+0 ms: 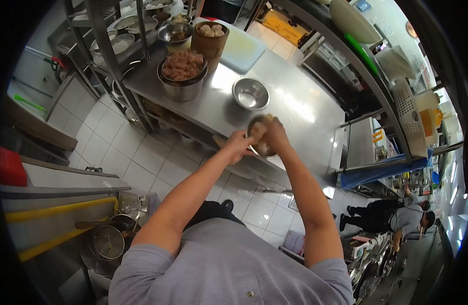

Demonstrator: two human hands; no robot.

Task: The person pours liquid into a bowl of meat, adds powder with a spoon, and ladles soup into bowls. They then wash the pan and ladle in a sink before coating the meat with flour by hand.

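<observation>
My left hand (238, 146) grips the near left rim of a metal bowl (253, 150) at the front edge of the steel table. Pale, light-coloured food pieces (262, 148) lie in this bowl. From the right, my right hand (276, 136) reaches over the rim into it, fingers pointing down among the pieces and smeared by motion. Just behind stands a second metal bowl (251, 93) with a bare, shiny inside. To the left on the table is a metal pot (183, 92) heaped with reddish-brown meat chunks (182, 65).
A tall brown container (209, 43) topped with round pale pieces stands behind the meat, beside a white cutting board (240, 48). Metal shelving (137, 30) rises at the left, and an overhead shelf (366, 66) crosses the right. Two people (396, 216) work at the far right.
</observation>
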